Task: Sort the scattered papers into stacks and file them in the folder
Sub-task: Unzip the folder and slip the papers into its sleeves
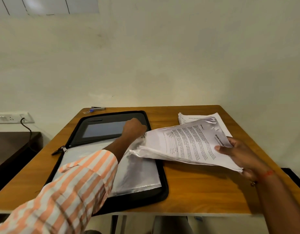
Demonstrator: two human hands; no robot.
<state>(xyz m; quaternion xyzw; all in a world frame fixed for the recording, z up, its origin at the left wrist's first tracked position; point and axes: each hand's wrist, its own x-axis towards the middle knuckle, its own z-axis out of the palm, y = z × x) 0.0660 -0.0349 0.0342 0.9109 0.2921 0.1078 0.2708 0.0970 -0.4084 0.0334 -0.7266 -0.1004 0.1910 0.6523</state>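
Observation:
A black zip folder (156,196) lies open on the wooden table (205,191), with clear plastic sleeves (137,174) inside it. My left hand (134,128) reaches across the folder and pinches the raised edge of a sleeve. My right hand (238,152) grips a stack of printed papers (188,144) by its right end, thumb on top. The stack's left end meets the lifted sleeve at the folder's right side. A second paper stack (193,118) lies flat at the table's back right, partly hidden by the held stack.
A stapler (98,108) and a small blue clip (91,110) sit at the table's back left edge. The wall is right behind the table. A wall socket with a black cable (26,125) and a dark side surface (14,146) are to the left.

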